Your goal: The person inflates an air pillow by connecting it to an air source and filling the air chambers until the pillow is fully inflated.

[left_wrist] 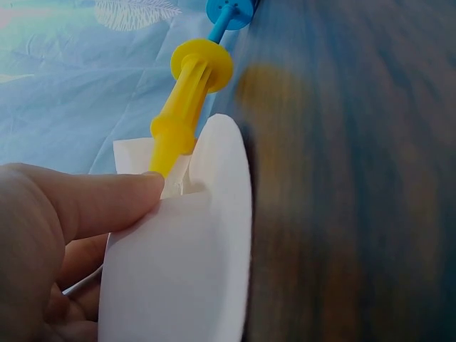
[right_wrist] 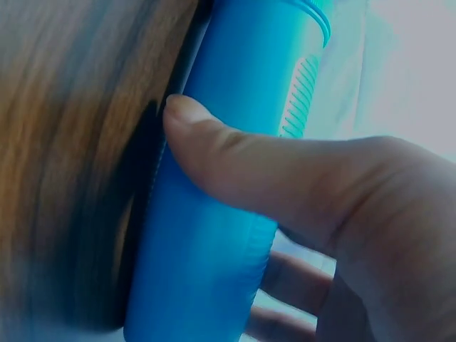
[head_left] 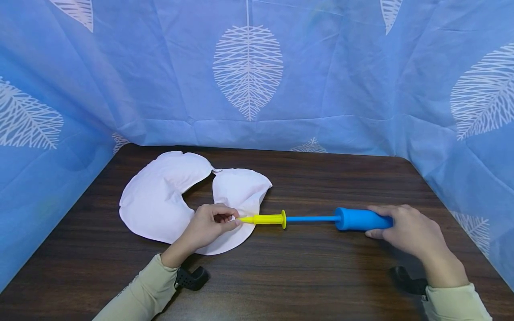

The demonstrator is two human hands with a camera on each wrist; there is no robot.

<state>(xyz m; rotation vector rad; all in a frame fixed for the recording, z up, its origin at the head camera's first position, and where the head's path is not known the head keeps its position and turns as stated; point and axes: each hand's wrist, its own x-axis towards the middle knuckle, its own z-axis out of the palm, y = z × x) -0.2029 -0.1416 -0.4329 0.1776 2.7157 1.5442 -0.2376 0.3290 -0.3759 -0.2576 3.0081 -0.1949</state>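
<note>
A white, partly puffed inflatable neck pillow [head_left: 156, 200] lies on the left half of the table, curved into an open ring. My left hand [head_left: 209, 225] pinches its valve together with the yellow nozzle tip [left_wrist: 167, 153] of a hand pump; the valve itself is mostly hidden by the fingers. The pump's blue rod [head_left: 311, 219] extends out between the yellow end and the blue barrel [head_left: 353, 219]. Around the barrel's far right part my right hand [head_left: 413, 232] is wrapped, thumb across the near side in the right wrist view.
The dark wooden table [head_left: 313, 281] runs under everything. A blue curtain [head_left: 341, 80] with white leaf prints surrounds its back and sides. Black wrist straps with camera mounts [head_left: 192, 278] sit at both cuffs.
</note>
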